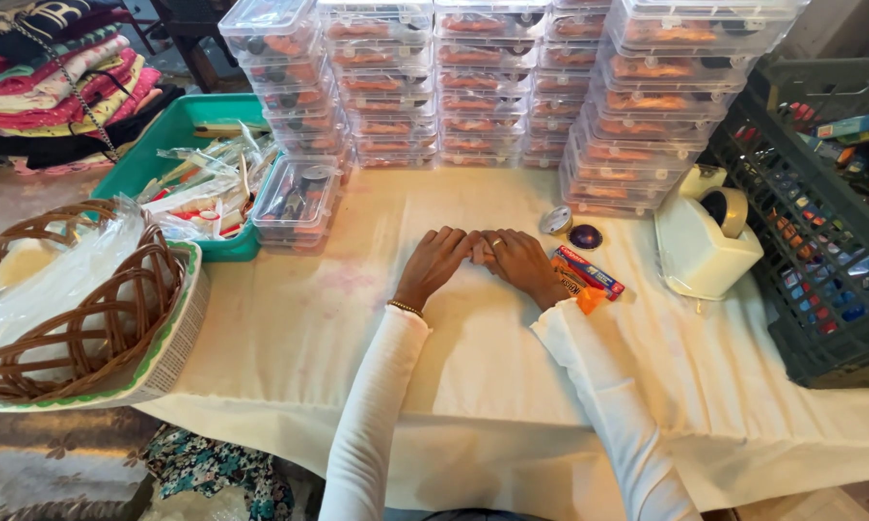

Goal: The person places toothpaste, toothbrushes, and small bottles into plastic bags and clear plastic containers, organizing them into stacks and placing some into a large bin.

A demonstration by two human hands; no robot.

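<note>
A: How are your hands lying?

B: Both rest palm down on the cloth, arms stretched forward in white sleeves. Your left hand and right hand meet at the fingertips, angled toward each other, fingers flat and close together.

A: Are you holding anything?

B: Neither hand grips anything I can see. Whether something small sits under the touching fingertips, I cannot tell.

A: What's nearest them?

B: A packet, orange and blue, lies just beside your right wrist, touching or nearly so. A round tin and a dark disc sit near, just beyond your right hand.

A: And around that?

B: A tape dispenser stands right of the packet. Stacks of clear boxes line the far edge. A teal tray holds wrapped bits on the left, with a wicker basket nearer you. A dark crate stands at the far right.
</note>
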